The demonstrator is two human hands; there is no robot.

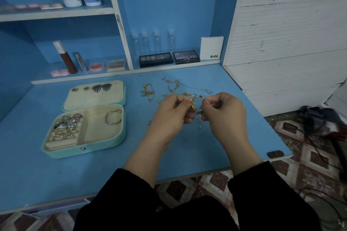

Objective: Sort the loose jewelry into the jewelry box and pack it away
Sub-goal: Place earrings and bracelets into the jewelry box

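Between the hands: gold chain piece (196, 104), bunched into a clump and held up off the desk (56, 174); a few links dangle below it
left hand (171, 110): fingers curled, pinching the clump's left side
right hand (223, 110): fingers curled, pinching the right side of the same piece
piece axis: spans hand to hand, but too bunched to call a clear long axis
jewelry box (75, 153): open on the desk, well to the left of the left hand and about level with it; lid (120, 99) folded back on the far side
rings (68, 124): piled in the box compartment farthest from the hands
bangle (113, 117): far corner of the box compartment nearest the left hand; the rest of that compartment shows bare lining
loose chains (148, 91): on the desk just beyond both hands, spread to either side
key relation: box is left of the held piece, so the left hand is the nearer one; the box's long side runs across the reach, with the mostly bare compartment coming first
step (judgement): looks like working the tangle apart before anything goes in the box
next move (judgement): right hand releases, left hand carries leftward
risk (judgement): dangling links could snag the chains on the desk
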